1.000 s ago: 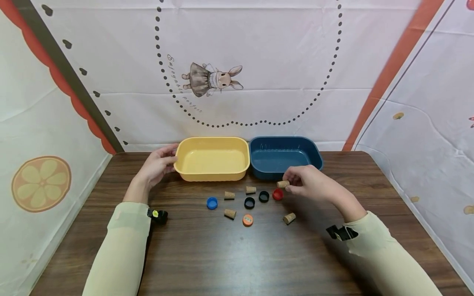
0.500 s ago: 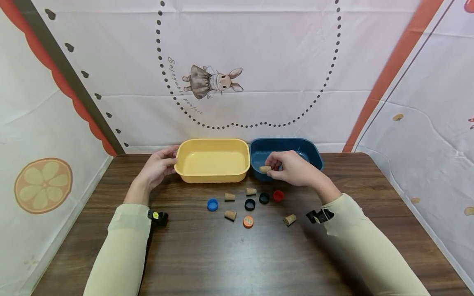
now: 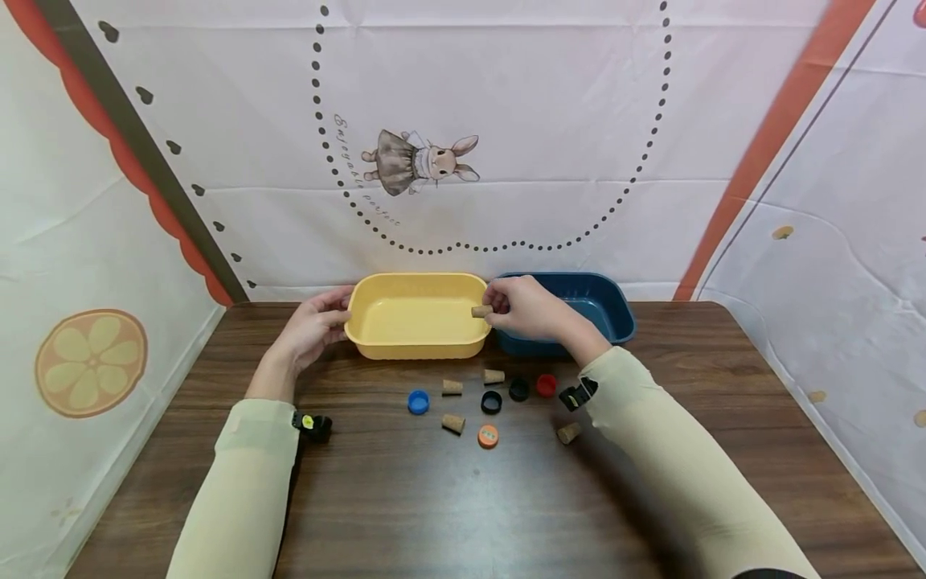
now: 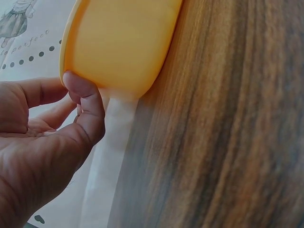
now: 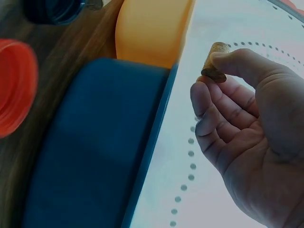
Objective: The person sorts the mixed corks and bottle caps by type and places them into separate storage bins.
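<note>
My right hand pinches a cork between thumb and fingertips, over the right end of the yellow plastic basin. In the right wrist view the cork stands tilted, clear above the rims. My left hand grips the left end of the yellow basin; the left wrist view shows the thumb at its rim, with the other fingers partly hidden behind. The basin's visible floor is bare. Directly right of it stands a dark blue basin, partly covered by my right hand and forearm.
In front of the basins lie several more corks, a blue cap, two black caps, a red cap and an orange cap. A printed cloth hangs behind the wooden table.
My right hand has carried the cork from the front of the blue basin up and leftward, across it to the yellow basin's right end. My left hand stays at the yellow basin.
</note>
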Tool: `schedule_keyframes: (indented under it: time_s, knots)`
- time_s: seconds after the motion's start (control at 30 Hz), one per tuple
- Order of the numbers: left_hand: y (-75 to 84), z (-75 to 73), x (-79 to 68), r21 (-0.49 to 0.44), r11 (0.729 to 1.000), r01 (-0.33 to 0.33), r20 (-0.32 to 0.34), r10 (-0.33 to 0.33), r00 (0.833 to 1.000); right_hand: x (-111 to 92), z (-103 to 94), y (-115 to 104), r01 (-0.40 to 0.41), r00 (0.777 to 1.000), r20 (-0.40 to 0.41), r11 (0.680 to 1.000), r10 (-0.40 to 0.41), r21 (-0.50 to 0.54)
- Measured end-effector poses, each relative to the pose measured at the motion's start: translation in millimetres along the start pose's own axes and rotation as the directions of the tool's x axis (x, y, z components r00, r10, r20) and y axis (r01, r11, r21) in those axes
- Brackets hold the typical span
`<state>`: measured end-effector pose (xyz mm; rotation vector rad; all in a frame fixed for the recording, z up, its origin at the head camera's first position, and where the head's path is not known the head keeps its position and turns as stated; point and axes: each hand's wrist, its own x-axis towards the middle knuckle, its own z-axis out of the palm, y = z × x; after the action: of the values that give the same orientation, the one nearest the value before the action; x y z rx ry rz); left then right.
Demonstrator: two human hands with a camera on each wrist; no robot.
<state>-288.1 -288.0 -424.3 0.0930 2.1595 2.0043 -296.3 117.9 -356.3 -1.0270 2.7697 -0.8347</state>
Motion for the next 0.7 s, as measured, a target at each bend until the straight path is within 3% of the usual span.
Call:
schedule_keyframes:
  time_s: [0.7]
  knots:
    - [-0.8,0.7,-0.5,0.01,1.0,-0.018,0.003,0.018,1.0,59.0,32.1,-9.8,-0.026,0.994,0.1,0.993,0.038,-0.117]
